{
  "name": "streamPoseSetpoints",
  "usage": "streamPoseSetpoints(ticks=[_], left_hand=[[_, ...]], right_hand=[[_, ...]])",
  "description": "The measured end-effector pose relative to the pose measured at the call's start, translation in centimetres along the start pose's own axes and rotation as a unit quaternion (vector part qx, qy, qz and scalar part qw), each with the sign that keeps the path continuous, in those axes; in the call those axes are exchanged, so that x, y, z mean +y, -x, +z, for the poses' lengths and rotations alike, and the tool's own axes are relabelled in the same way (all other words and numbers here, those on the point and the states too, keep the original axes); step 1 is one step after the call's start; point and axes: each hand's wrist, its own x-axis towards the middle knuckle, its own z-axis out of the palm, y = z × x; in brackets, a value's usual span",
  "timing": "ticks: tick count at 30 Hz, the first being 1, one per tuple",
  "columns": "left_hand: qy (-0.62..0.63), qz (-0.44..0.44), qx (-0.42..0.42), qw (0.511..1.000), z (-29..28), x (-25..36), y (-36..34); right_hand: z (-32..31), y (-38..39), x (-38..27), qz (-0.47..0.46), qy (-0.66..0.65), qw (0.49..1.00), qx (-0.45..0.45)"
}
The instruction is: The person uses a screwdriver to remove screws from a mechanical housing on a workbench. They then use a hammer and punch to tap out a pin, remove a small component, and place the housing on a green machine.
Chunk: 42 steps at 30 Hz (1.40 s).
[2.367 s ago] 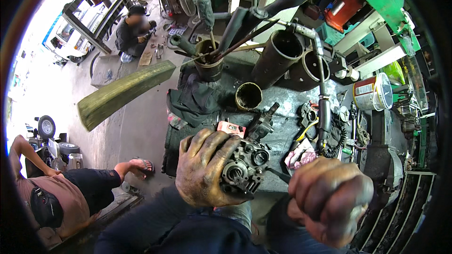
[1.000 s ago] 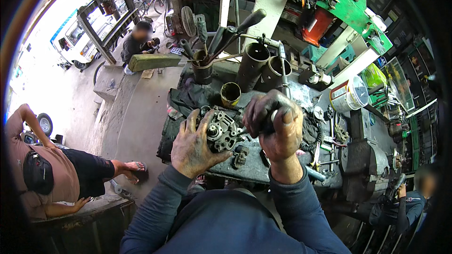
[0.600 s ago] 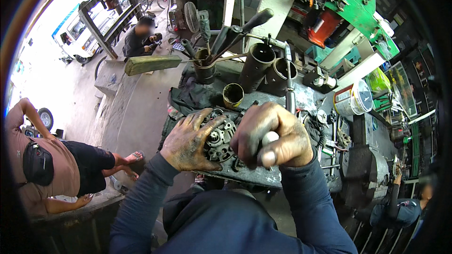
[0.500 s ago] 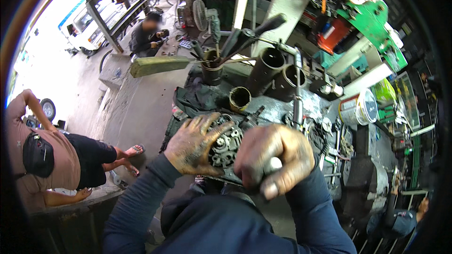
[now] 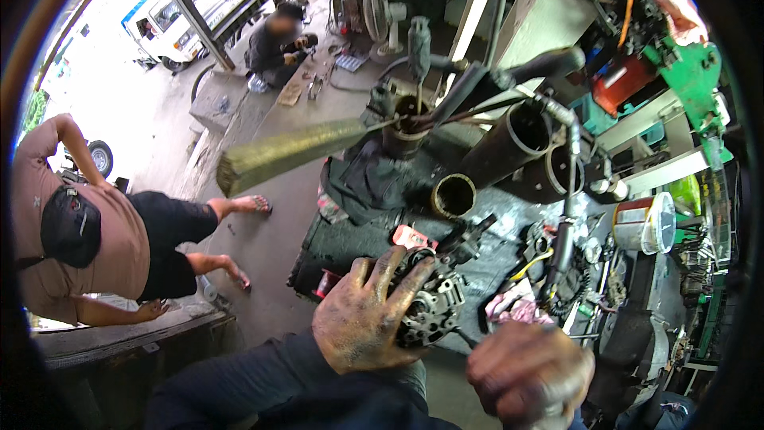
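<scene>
Clasping metal part, left hand, can holding handled tools

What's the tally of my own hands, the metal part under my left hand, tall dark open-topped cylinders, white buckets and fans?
Your own hands: 2
Metal part: 1
Tall dark cylinders: 2
White bucket: 1
Fan: 1
Total: 7

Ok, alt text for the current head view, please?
A grimy left hand holds a metal part at a cluttered bench, while the right hand, blurred, grips a dark-shafted tool beside it. Another person shows at far left.
</scene>
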Motion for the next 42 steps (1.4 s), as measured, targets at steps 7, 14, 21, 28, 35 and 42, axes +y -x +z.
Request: streamPoseSetpoints(ticks=[7, 14, 21, 28, 35, 42], left_hand=[[-0.027, -0.090, 0.059, 0.994, 1.8, 1.9, 1.5], [0.107, -0.060, -0.016, 0.992, 0.7, 0.9, 4.3], [-0.005, -0.001, 0.113, 0.994, -0.6, 2.3, 6.6], [-0.002, 0.105, 0.060, 0.993, 1.4, 0.5, 0.5], [0.034, 0.098, 0.111, 0.988, 1.8, 0.5, 0.8], [0.023, 0.106, 0.103, 0.989, 1.5, 0.5, 0.6]], right_hand=[[4.6, -0.1, 1.0, -0.047, 0.122, 0.906, 0.402], [7.5, 2.2, -4.1, -0.036, 0.160, 0.932, 0.324], [4.8, 4.0, -3.0, -0.023, 0.147, 0.932, 0.331], [2.0, 2.0, 0.2, -0.048, 0.136, 0.953, 0.268], [1.0, 1.8, 1.6, -0.012, 0.134, 0.957, 0.258], [0.6, 2.2, 1.1, -0.028, 0.141, 0.952, 0.270]])
